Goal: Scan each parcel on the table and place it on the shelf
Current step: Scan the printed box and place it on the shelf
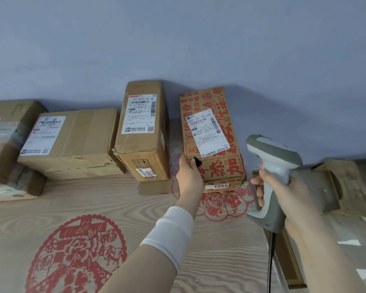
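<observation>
Left hand [188,176] grips the near left corner of a red-printed parcel [213,140]; right hand [287,197] holds a scanner [273,163]. The cardboard looks stiff and probably light, best held by its long sides.

printed parcel [216,166]: matt brown cardboard, red ink
label [207,132]: white paper, slight sheen
scanner [273,166]: smooth grey and white plastic
bench [135,208]: wood-grain surface, red printed motifs
sleeve [171,231]: white cloth, matt

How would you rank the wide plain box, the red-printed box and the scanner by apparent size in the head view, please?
1. wide plain box and red-printed box, about alike, so tied.
2. scanner, smallest, though nearness to the camera enlarges it.
</observation>
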{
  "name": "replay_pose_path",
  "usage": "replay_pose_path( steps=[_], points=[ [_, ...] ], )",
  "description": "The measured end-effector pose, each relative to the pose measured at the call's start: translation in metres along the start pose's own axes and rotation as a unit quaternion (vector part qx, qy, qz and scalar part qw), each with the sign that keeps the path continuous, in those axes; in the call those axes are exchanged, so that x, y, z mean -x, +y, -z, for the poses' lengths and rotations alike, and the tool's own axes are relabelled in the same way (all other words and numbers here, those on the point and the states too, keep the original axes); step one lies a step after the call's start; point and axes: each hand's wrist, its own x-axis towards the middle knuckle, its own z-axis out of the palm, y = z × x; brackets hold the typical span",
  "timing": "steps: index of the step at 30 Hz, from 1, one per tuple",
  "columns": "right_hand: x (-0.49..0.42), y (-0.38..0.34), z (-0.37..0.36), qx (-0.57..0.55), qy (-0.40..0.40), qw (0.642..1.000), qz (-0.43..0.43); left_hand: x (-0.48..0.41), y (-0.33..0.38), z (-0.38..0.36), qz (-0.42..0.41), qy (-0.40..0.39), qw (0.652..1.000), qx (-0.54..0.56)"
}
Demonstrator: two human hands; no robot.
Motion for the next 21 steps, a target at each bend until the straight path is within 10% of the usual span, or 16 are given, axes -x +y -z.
replay_pose_path(
  steps=[21],
  points=[
    [0.252,-0.016,-0.073,0.094,-0.038,0.986,0.136,0.171,-0.058,0.192,-0.221,-0.017,0.973,0.062]
  ],
)
